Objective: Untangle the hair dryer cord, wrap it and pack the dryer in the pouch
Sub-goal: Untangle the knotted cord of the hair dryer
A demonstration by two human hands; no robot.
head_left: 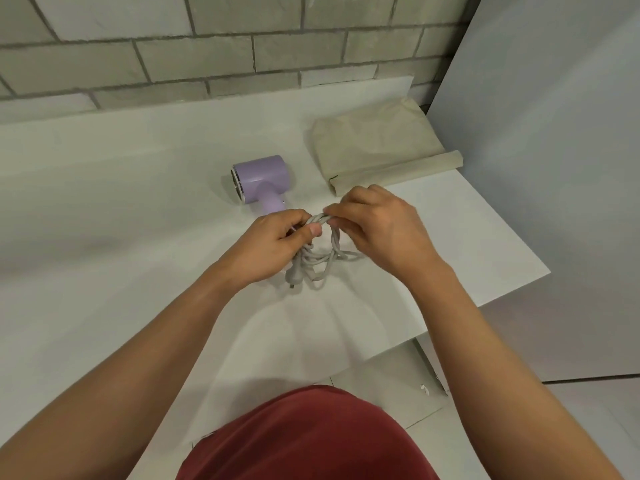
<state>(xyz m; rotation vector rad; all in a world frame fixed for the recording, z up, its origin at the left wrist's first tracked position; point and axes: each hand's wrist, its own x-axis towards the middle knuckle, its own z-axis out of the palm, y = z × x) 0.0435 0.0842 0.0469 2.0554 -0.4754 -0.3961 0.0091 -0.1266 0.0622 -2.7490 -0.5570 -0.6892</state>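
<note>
Fingers (313, 231) of the left hand (273, 242) curl round a bunch of grey cord (320, 263) strands, thumb pressed on top. The right hand (379, 225) pinches the same bunch from the 3 o'clock side. Both grip the cord, probably to steady one loop while another is teased free. The rest of the tangle droops onto the white bench (138, 174), with the plug (291, 276) at its 7 o'clock edge. The lilac dryer (261, 178) lies on its side at 11 o'clock from the hands, handle toward them, which leaves the cord slack. The beige pouch (377, 150) lies flat at 1 o'clock, near enough for packing but not yet used.
</note>
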